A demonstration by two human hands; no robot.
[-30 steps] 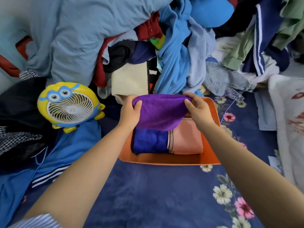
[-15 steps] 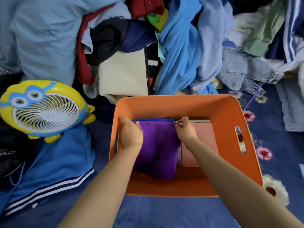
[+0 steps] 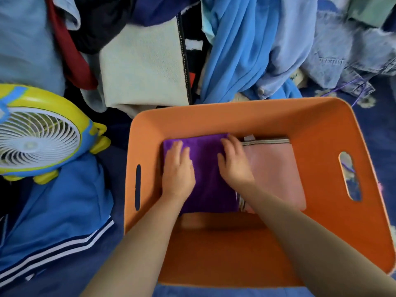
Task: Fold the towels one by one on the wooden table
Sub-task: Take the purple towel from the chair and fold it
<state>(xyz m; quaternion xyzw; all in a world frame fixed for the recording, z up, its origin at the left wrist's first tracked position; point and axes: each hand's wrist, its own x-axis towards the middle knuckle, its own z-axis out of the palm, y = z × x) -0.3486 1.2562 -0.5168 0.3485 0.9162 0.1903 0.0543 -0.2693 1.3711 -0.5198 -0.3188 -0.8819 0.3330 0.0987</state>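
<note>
A folded purple towel (image 3: 209, 179) lies inside the orange basket (image 3: 321, 133), at its far left. Beside it on the right lies a folded pink towel (image 3: 276, 174) with a striped hem. My left hand (image 3: 177, 172) rests flat on the left half of the purple towel, fingers straight. My right hand (image 3: 234, 163) presses flat on its right edge, next to the pink towel. The blue towel seen before is hidden under the purple one.
A yellow and blue fan (image 3: 40, 136) stands left of the basket. A heap of clothes (image 3: 235, 50) rises behind it, with a cream fleece (image 3: 143, 65) in the middle. A blue striped garment (image 3: 57, 217) lies at the left on the floral blue cover (image 3: 381, 125).
The purple towel went from held up above the basket down into it, onto the blue towel. Both hands let go of its corners and now lie flat on it. The view moved closer.
</note>
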